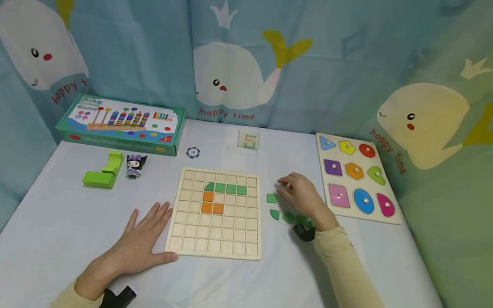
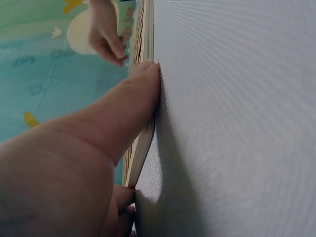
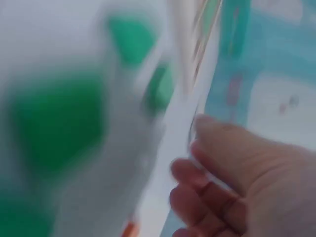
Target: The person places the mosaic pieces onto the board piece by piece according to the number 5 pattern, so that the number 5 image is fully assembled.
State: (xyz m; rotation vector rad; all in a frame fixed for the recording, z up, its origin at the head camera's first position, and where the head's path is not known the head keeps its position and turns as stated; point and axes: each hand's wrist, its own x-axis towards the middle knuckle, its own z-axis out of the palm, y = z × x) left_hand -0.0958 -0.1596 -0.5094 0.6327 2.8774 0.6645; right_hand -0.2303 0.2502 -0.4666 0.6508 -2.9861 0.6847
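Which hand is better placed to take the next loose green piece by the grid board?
Right, I'd judge. The right hand is close to the loose green pieces right of the grid board; the left hand is across the board, its thumb against the edge.

- The left hand (image 1: 139, 245) is lying palm down, its fingers (image 1: 162, 222) spread and its thumb (image 1: 162, 258) pointing rightward.
- The left arm (image 1: 97, 273) is slanting from the lower left.
- The right hand (image 1: 301, 194) is hovering with bent fingers (image 3: 190, 202), their grip unclear.
- The right arm (image 1: 350, 275) is slanting from the lower right.
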